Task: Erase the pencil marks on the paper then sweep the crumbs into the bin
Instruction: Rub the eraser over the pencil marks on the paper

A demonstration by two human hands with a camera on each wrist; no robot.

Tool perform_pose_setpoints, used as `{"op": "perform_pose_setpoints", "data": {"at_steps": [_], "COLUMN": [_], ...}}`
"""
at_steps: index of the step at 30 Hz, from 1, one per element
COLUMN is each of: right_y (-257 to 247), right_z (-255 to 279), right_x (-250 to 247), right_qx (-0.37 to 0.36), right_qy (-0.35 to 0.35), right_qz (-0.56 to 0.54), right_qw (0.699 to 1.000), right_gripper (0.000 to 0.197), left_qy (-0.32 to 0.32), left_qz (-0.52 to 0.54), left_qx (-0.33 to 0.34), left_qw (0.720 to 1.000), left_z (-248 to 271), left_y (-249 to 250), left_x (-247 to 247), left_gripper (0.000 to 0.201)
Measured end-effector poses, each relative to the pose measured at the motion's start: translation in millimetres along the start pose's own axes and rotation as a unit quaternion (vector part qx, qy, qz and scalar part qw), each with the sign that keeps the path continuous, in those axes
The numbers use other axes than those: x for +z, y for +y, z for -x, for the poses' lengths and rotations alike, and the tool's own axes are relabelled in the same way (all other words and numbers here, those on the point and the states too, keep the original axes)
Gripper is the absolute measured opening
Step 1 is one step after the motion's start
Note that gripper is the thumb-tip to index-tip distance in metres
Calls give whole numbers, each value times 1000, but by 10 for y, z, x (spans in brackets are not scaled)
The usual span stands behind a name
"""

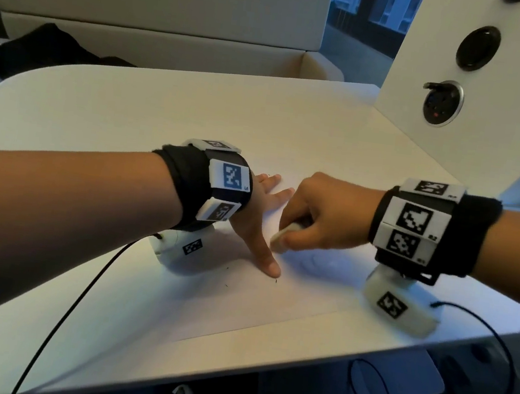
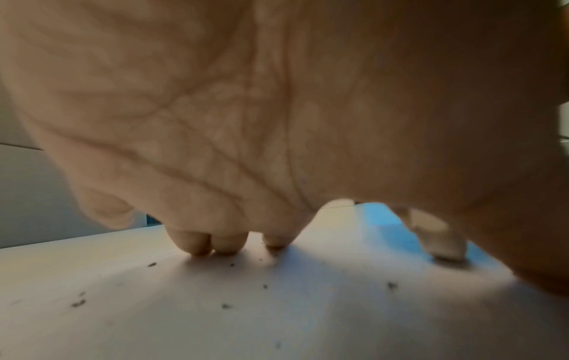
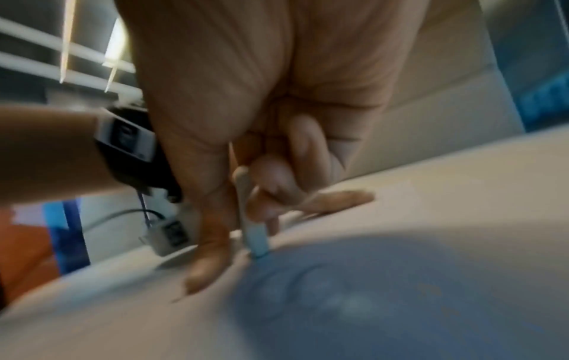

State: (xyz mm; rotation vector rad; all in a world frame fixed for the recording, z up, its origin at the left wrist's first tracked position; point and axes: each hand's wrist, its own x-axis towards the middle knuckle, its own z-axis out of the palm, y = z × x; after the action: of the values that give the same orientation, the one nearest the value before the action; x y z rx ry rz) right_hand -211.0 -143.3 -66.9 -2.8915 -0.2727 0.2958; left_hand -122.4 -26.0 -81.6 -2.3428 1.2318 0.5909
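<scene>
A white sheet of paper (image 1: 272, 303) lies flat on the white table (image 1: 164, 110). My left hand (image 1: 266, 214) presses on the sheet with fingers spread straight, thumb pointing toward me. My right hand (image 1: 318, 214) pinches a white eraser (image 1: 281, 237) and holds its tip against the paper just right of the left thumb. In the left wrist view the left fingertips (image 2: 203, 246) touch the sheet, dark crumbs (image 2: 78, 303) lie scattered around them, and the eraser (image 2: 437, 238) stands at the right. The right wrist view shows the eraser (image 3: 252, 231) between thumb and fingers. Faint curved marks (image 1: 319, 263) show under the right hand.
A white upright panel (image 1: 461, 90) with round sockets stands at the table's back right. A cushioned bench (image 1: 143, 18) with a dark bag (image 1: 41, 49) runs behind the table. Black cables (image 1: 83, 293) trail from both wrist cameras over the front edge. No bin is in view.
</scene>
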Motion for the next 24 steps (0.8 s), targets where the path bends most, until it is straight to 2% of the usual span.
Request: {"op": "perform_pose_setpoints", "data": {"at_steps": [2,6,10,15,20,24], "right_y": [41,223,3,263,87,275], "right_z": [-51,-180,-167,-263,-147,-150], "right_x": [-29,-138,-29,-153,-51,-137], "right_qx": [3,56,8,71,17,74], "right_qy": [2,61,8,73,12,58], "right_qz": [5,40,13,29,-1,29], "right_qw": [1000,996,1000,994,1000,995], "right_gripper": [33,27,28,30,29,29], "left_qy": [2,5,8,15,13,6], "left_qz": [-2,-6,-1,7,3,-10], "left_qx": [1,4,20,13,10,1], "left_qw": [1000,1000,1000,1000,1000,1000], "left_z": [-2,12,18,2,-12,5], "left_y": [-3,3,11,-5,-10,1], "left_x": [2,6,9,15,18,0], "left_gripper": [138,138,127,137,138,140]}}
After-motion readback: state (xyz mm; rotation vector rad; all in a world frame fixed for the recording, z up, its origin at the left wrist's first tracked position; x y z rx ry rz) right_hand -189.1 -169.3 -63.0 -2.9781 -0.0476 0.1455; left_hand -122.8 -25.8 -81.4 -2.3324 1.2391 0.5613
